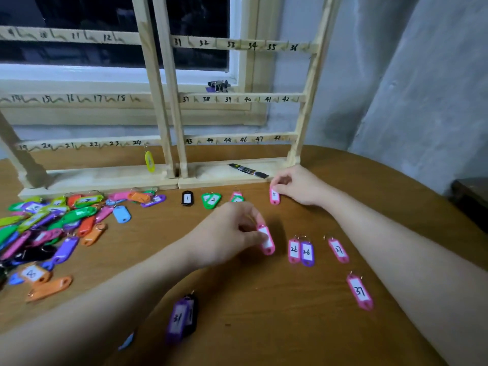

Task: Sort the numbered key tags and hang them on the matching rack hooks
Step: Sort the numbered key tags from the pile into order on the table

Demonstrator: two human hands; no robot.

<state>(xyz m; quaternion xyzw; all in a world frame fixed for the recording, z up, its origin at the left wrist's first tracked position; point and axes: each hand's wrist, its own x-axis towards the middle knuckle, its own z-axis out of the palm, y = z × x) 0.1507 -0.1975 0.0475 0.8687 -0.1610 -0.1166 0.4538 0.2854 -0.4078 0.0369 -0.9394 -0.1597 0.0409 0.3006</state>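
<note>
- Dim indoor light from overhead; window (pixel 79 27) black.
- Soft shadow under left hand (pixel 227 233) on table (pixel 290 326).
- Wide-angle bend in rack (pixel 169 101) posts at edges.
- Near tags and forearms blurred.

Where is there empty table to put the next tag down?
Bare wood lies between the pink 27 tag and the right forearm, and between the black 1 tag and the left hand. The heap at left is crowded.

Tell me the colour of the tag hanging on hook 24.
Yellow: the tag hangs below hook 24 on the left rack, seen in the head view.
</note>
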